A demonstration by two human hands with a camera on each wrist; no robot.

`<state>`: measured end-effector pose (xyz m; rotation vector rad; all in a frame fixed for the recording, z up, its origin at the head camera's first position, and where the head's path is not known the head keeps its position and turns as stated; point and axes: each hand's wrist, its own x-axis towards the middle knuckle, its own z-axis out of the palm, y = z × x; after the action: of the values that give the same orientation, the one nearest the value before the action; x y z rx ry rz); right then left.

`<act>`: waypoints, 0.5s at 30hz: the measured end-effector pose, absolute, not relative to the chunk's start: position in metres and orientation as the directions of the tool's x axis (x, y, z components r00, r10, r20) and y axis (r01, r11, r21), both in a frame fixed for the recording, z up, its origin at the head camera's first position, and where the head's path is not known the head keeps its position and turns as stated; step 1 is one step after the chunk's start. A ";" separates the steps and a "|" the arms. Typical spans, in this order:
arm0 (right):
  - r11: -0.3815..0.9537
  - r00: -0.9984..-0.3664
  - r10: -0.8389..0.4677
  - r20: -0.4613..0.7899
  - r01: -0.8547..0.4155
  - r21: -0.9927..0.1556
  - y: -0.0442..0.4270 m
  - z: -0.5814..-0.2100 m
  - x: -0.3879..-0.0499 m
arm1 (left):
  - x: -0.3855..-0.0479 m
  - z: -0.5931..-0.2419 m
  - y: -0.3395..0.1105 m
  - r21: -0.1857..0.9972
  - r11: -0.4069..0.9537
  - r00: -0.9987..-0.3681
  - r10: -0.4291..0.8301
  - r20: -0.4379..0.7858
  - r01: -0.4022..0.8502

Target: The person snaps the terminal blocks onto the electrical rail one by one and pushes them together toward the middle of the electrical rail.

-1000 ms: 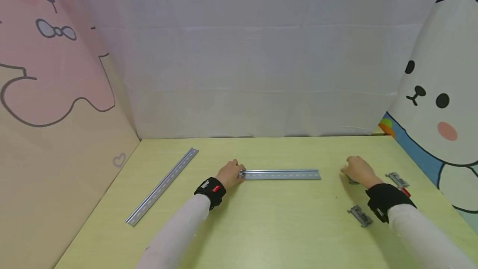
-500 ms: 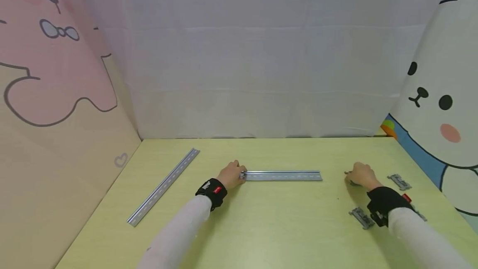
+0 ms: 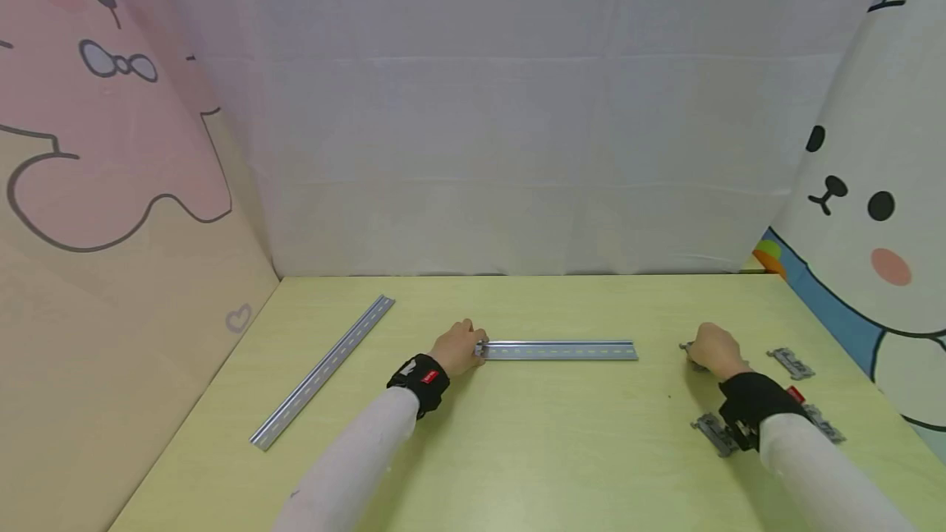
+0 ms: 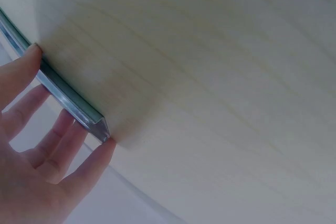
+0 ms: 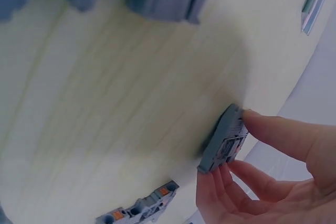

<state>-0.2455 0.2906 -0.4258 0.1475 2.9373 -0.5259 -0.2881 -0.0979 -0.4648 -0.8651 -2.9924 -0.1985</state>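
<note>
A slotted metal rail [image 3: 562, 350] lies crosswise on the table; my left hand [image 3: 456, 348] grips its left end. In the left wrist view, the thumb and fingers of the left hand [image 4: 47, 161] are on opposite long sides of the rail [image 4: 68, 98], with one fingertip at its end. At the table's right, my right hand [image 3: 715, 349] pinches a grey terminal block, mostly covered by the hand in the head view. The right wrist view shows the block [image 5: 226, 142] between thumb and fingers of the right hand [image 5: 283, 171], close to the table.
A second slotted rail [image 3: 322, 373] lies diagonally at the left. Grey blocks lie around my right forearm: one behind [image 3: 791, 363], one nearer the front [image 3: 715, 434], one partly behind the wrist [image 3: 824, 424]. A white cloth [image 3: 517, 146] hangs behind the table.
My right hand has shifted slightly about the block, and its wrist has moved a little, showing more of the block beside the forearm. My left hand keeps its grip on the rail.
</note>
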 end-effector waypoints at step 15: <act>0.915 -0.985 0.128 -0.113 0.161 -0.371 0.290 -0.430 -0.249 | -0.285 -0.462 -0.097 0.118 0.835 -0.843 0.534 0.061 0.538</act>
<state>-0.2485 0.2902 -0.4303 0.2263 2.9891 -0.5903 -0.2852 -0.0970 -0.4621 -0.8719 -2.9846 -0.2039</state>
